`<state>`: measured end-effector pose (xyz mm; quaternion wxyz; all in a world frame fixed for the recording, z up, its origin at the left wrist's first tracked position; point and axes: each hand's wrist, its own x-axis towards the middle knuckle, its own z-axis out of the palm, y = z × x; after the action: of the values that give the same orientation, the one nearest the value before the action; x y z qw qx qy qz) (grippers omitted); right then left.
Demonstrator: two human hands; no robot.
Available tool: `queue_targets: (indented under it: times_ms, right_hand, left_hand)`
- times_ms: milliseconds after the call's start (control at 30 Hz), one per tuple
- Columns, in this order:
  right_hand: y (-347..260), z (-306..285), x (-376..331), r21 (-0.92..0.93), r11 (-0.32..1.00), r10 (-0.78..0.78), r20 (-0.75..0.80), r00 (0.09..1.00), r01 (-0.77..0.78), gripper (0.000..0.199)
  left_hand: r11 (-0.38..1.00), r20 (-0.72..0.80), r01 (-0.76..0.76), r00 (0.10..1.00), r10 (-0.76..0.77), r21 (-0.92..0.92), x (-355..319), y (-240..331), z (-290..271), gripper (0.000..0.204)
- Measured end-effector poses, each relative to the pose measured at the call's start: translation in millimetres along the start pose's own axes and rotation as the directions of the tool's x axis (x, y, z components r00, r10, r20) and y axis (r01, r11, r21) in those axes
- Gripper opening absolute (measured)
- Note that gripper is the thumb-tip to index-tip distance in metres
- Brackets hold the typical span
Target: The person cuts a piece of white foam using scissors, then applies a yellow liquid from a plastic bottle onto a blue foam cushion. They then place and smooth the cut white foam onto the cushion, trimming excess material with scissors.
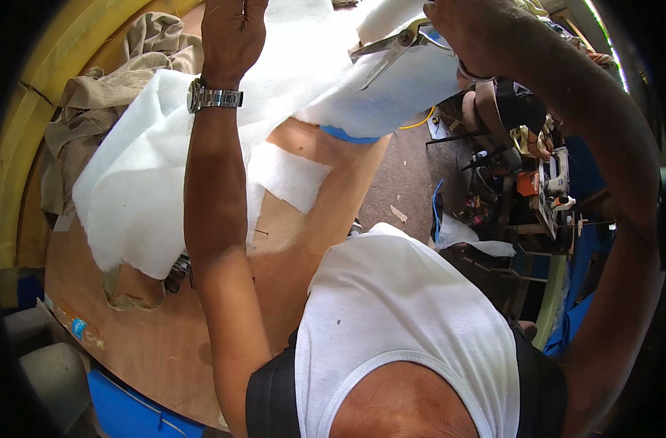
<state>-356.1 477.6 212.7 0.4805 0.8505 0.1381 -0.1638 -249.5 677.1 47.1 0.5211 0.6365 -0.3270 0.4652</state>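
A large sheet of white batting (pixel 147 204) spreads over the wooden table and runs up past the top edge of the view. My left hand (pixel 234 40), with a metal watch on the wrist, is over the batting at the top; its fingertips are cut off by the frame. My right hand (pixel 468 29) is closed around the handles of a pair of scissors (pixel 397 50) at the upper right. Their blades are spread apart at the batting, one pointing left and the other down. A smaller batting scrap (pixel 293 175) lies on the table below.
The wooden table (pixel 143 339) curves along the left and ends at a right-hand edge. Brown corded fabric (pixel 92 109) is heaped at the far left, beside yellow foam (pixel 10 175). A person (pixel 526 120) sits at the right near a sewing machine (pixel 559 171). Scraps litter the floor (pixel 406 175).
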Motion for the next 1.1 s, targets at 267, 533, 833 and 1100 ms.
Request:
queue_targets:
  times_ms: [267, 533, 833, 1100]
  right_hand:
    - [-46, 18, 46, -0.011, 1.0, -0.027, 0.143, 0.989, 0.029, 0.057]
    - [-54, 13, 66, -0.028, 0.999, -0.025, 0.113, 0.993, 0.028, 0.054]
    - [-60, -10, 82, -0.097, 0.993, -0.047, 0.225, 0.973, 0.07, 0.051]
    - [-112, 17, 131, -0.123, 0.984, -0.089, 0.291, 0.953, 0.13, 0.049]
  left_hand:
    - [0.999, -0.013, 0.053, 0.999, -0.053, 0.006, -2, -3, -5, 0.013]
    - [0.989, -0.129, 0.129, 0.985, -0.118, 0.077, -4, -28, -43, 0.022]
    - [0.981, -0.191, 0.086, 0.98, -0.052, 0.173, -10, -43, -76, 0.02]
    - [0.959, -0.282, 0.208, 0.948, -0.15, 0.19, -20, -51, -124, 0.027]
